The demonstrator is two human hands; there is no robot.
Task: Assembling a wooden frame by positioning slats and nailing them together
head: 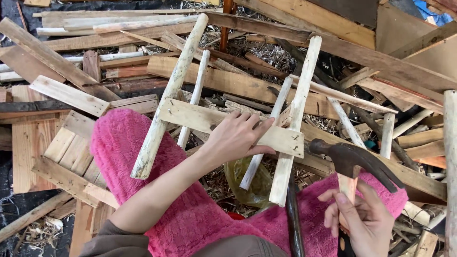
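A small frame of pale wooden sticks (pixel 167 97) is seen from above, laid across legs in fluffy pink trousers (pixel 119 143), with a heap of scrap boards (pixel 57 62) spread from nine o'clock round to three o'clock. At centre, a flat crosspiece (pixel 190 116) is nailed across the sticks, and the left hand (pixel 235 135) is pressed on it, fingers spread wide and nothing gripped. Beneath the frame, at six o'clock, a crumpled yellowish bag (pixel 247 183) can be made out. At five o'clock, a claw hammer (pixel 354 159) with a dark rusty head is held upright by the right hand (pixel 364 221), whose fingers are closed round its wooden handle, just right of the frame.
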